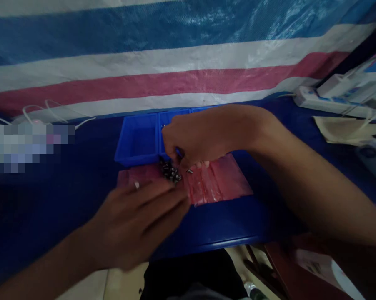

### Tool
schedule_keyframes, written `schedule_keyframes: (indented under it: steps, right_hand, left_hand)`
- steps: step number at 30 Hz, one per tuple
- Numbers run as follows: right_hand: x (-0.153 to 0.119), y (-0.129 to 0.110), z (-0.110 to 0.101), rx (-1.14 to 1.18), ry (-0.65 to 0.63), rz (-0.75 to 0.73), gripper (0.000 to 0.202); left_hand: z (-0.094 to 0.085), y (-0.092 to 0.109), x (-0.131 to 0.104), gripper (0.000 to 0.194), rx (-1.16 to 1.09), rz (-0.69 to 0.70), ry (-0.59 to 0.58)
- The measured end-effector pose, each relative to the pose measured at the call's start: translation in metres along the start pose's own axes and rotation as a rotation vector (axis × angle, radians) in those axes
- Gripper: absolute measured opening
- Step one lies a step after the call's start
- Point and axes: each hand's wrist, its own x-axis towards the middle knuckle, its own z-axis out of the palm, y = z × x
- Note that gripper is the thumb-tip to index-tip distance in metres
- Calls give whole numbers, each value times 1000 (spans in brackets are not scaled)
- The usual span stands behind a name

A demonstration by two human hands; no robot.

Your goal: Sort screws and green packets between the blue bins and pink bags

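Observation:
A small heap of black and silver screws (pixel 171 172) lies on flat pink plastic bags (pixel 234 177) at the middle of the table. My left hand (pixel 141 216), with a ring on one finger, stretches over the near left part of the bags. Its fingers are extended, slightly blurred, with their tips just below the heap. My right hand (pixel 194 139) bends in from the right, fingers curled down beside the screws. One loose screw (pixel 189 171) shows just under those curled fingers; whatever they pinch is hidden. Blue bins (pixel 141 135) stand directly behind, partly covered by my right hand.
A dark blue tabletop (pixel 231 218) ends close to my lap. Striped plastic sheeting (pixel 188 54) hangs behind it. White cables (pixel 50 109) lie at back left beside a pixelated patch. A power strip (pixel 328 102) and a beige sheet (pixel 338 129) sit at the right.

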Motion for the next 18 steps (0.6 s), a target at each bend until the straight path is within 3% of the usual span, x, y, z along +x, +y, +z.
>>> schedule_keyframes:
  steps: [2,4,7,9,12,15,18]
  right_hand:
    - [-4,-1,-2,-100,12,31,24]
    - [-8,-1,-4,-169,48,52,19]
    - [-11,3,-6,-132,92,64,15]
    - [-10,6,-7,-101,110,80,11]
    - [-7,7,-6,-124,114,92,7]
    - [-2,3,-2,-211,89,78,4]
    - [2,0,2,-246,84,27,8]
  left_hand:
    - [10,-18,5,23,22,42,127]
    - [20,-32,10,26,52,67,165]
    - [28,-43,17,35,85,124,177]
    - [26,-49,21,28,67,130,163]
    - [21,-59,24,15,10,16,160]
    - [24,-67,18,20,47,-182,174]
    - [34,-70,6,20,161,-215,134]
